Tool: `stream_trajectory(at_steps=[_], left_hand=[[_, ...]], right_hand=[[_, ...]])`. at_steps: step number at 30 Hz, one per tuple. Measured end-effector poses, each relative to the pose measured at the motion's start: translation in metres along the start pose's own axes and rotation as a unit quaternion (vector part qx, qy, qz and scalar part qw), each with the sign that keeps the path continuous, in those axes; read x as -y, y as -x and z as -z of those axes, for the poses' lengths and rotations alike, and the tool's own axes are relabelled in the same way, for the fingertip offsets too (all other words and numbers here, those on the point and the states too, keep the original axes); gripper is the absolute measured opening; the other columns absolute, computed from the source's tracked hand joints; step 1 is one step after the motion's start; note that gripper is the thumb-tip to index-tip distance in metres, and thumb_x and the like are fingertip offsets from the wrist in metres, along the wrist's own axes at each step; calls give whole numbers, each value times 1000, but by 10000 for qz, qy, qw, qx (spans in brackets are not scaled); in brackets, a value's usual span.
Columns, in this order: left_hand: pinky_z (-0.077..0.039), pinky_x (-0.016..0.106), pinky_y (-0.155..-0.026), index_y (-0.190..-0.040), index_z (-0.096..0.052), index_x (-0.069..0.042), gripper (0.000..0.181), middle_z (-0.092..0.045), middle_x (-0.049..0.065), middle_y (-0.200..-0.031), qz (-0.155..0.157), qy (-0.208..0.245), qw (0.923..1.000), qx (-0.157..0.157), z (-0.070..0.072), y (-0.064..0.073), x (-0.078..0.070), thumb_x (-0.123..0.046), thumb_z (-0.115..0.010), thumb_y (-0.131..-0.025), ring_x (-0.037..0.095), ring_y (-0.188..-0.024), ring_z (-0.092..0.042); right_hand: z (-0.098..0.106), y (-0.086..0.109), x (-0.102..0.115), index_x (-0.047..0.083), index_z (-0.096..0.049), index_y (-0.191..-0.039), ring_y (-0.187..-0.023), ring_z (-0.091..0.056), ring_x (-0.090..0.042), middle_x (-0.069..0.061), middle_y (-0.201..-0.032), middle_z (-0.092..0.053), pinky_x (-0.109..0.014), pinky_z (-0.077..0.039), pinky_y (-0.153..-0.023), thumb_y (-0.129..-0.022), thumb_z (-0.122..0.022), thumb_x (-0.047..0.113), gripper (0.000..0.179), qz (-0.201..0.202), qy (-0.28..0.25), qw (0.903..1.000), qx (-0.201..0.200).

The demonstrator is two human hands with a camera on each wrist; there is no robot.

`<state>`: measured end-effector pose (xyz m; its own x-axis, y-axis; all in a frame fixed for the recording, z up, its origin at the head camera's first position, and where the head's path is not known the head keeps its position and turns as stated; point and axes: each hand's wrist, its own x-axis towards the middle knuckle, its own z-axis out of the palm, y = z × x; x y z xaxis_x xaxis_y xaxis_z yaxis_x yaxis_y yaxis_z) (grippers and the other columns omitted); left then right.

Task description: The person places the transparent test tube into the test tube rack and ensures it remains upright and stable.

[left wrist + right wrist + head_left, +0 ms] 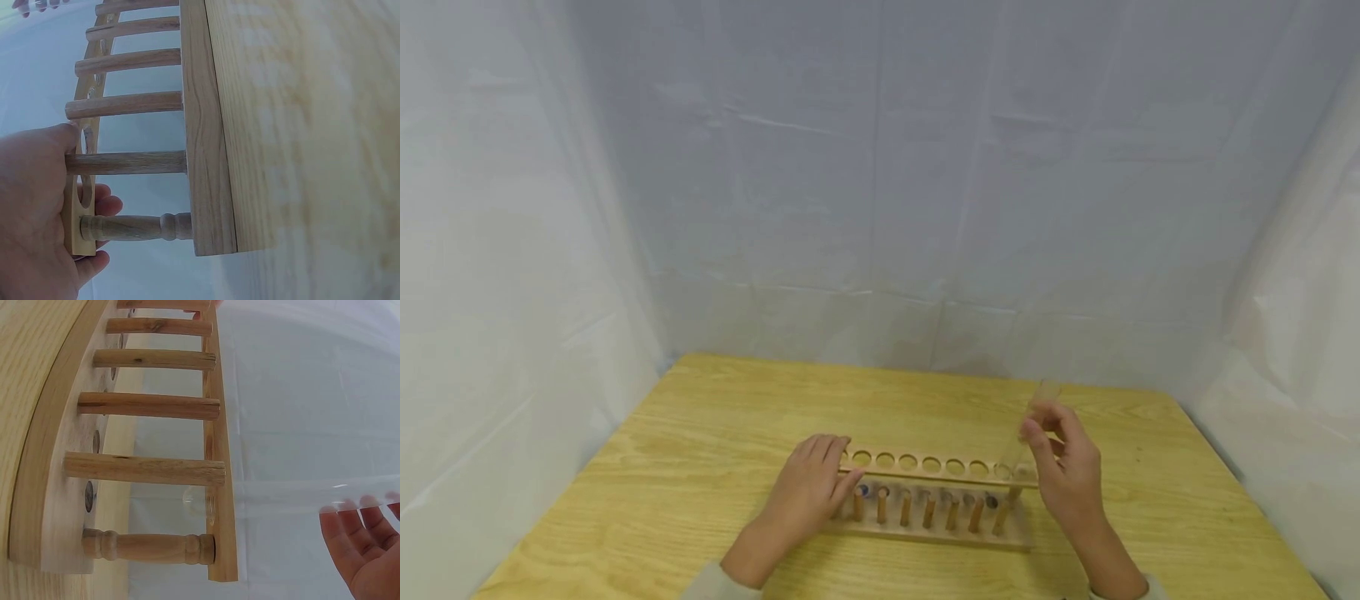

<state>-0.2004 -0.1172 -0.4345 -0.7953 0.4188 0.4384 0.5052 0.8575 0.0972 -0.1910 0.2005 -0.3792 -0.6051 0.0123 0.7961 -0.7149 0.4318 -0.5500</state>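
Near the worktop's (730, 417) front edge, the left hand (812, 479) grips the left end of a wooden rack (929, 512). A clear tube (281, 497), probably light, slippery, fragile and best held high, leans through a right-end hole; the right hand (1067, 458), raised, pinches its upper part.

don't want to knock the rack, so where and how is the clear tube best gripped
Probably pinch the clear tube high, from above and the right: its top leans that way, and its rounded end pokes through the rack's top bar.
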Motion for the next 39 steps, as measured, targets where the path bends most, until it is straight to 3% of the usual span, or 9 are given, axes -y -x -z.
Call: stream_trajectory(at_steps=[7, 15, 23, 28, 32, 39], left_hand=[[-45, 44, -101, -124, -56, 3, 46, -61, 14, -117, -9, -1, 10000, -37, 0, 0, 0, -36, -55, -100, 29, -112, -56], [-45, 44, -101, -124, -56, 3, 46, -60, 14, -117, -7, 1, 10000, -77, 1, 0, 0, -36, -55, -99, 29, -113, -56], [-46, 43, -100, -123, -56, 3, 45, -61, 14, -116, -62, 12, 9999, -101, 3, 1, -1, -34, -57, -98, 28, -112, -57], [-46, 43, -100, -123, -56, 3, 46, -61, 14, -116, -62, -26, 9999, -98, 2, 1, -1, -35, -57, -99, 29, -112, -56], [-45, 44, -101, -124, -56, 3, 46, -61, 14, -117, -46, -49, 9999, -82, 0, 1, 0, -35, -56, -99, 29, -113, -56], [-45, 44, -101, -123, -57, 3, 46, -61, 14, -117, -10, -45, 10000, -87, -2, 1, 1, -36, -56, -99, 29, -113, -56]], right_hand=[[1, 2, -6, -6, -57, -110, -81, -58, -4, -5, -88, -59, -16, -53, -62, -96, -55, -2, 14, -13, -39, 10000, 20], [-1, 1, -5, -8, -57, -110, -80, -58, -5, -6, -89, -59, -14, -52, -62, -95, -55, -6, 16, 25, 46, 10000, 13], [-2, -6, 25, -15, -54, -104, -79, -57, -4, -13, -84, -57, -11, -51, -63, -90, -53, -16, 14, 134, -30, 9999, -50], [-1, -8, 30, -13, -55, -104, -77, -58, -8, -15, -83, -57, -12, -51, -63, -89, -52, -17, 15, 119, 37, 9999, -13], [-1, -7, 26, -14, -54, -105, -77, -58, -9, -17, -85, -57, -11, -52, -65, -90, -51, -18, 16, 110, 73, 9999, 59], [-4, 2, -6, -10, -56, -106, -86, -60, -4, -18, -96, -61, -11, -53, -67, -89, -50, -18, 20, 29, 94, 10000, 1]])
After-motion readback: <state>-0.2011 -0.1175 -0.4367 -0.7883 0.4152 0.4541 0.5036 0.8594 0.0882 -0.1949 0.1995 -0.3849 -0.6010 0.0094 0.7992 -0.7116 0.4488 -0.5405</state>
